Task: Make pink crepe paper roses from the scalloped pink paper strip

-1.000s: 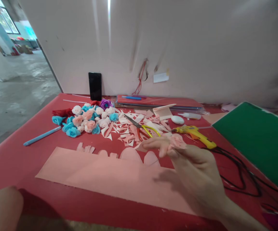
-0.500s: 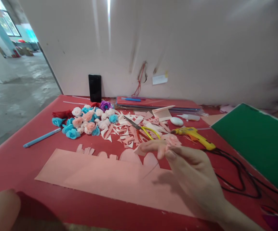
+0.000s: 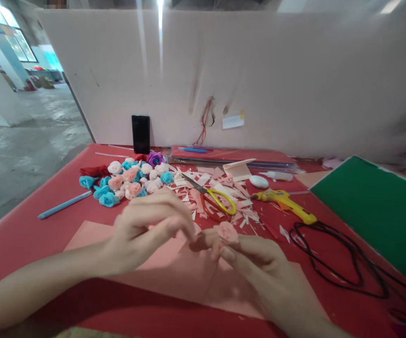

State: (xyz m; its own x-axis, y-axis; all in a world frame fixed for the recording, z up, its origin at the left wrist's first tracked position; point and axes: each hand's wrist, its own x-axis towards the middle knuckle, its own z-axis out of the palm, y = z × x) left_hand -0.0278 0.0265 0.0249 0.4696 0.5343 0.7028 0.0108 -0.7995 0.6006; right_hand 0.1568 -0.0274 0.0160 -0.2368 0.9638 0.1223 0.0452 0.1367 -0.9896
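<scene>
My right hand [image 3: 262, 267] pinches a pink paper rose [image 3: 227, 231] by its base between thumb and fingers. Its thin stem points down and looks faint. My left hand [image 3: 149, 230] hovers over the pink paper sheet [image 3: 174, 277], loosely curved, its fingertips close to the right hand's. Nothing shows in its grasp, and the fingertips are slightly blurred. A cut pink petal [image 3: 193, 231] shows behind the left fingertips; the other petals and strips along the sheet's far edge are mostly covered by that hand.
Scissors [image 3: 217, 199] lie on paper scraps [image 3: 203, 180] beyond my hands. Finished paper roses [image 3: 130, 180] are heaped to the left, near a blue stick [image 3: 65, 205]. A yellow glue gun [image 3: 287, 203], its black cord [image 3: 343, 281] and a green board [image 3: 375, 216] occupy the right. A phone [image 3: 141, 134] leans on the wall.
My left hand has come in from the lower left to the sheet's far edge. My right hand, still pinching the rose, has moved slightly left and down. The view has tilted up a little.
</scene>
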